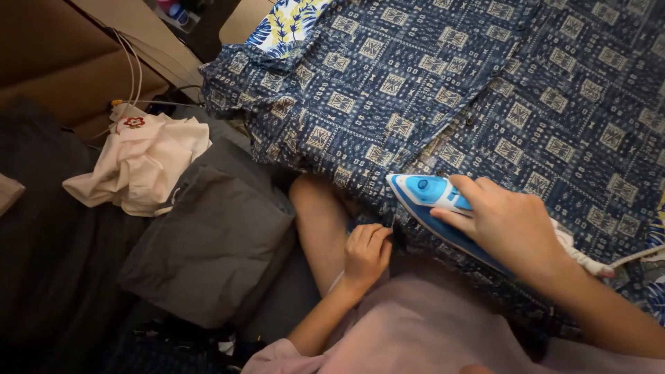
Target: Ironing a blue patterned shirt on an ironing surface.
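Note:
A blue patterned shirt (429, 83) lies spread over an ironing surface. My right hand (509, 225) grips the handle of a blue and white iron (429, 197), which rests on the shirt's near edge with its tip pointing left. My left hand (366, 253) pinches the shirt's hem just left of the iron, close to my bare knee (315, 208). The iron's white cord (589, 262) trails off to the right.
A grey cushion (215, 242) lies to the left of my knee. A crumpled cream garment with a red flower (138, 163) sits farther left beside thin white cables (131, 69). A floral blue and yellow cloth (287, 24) shows under the shirt at the top.

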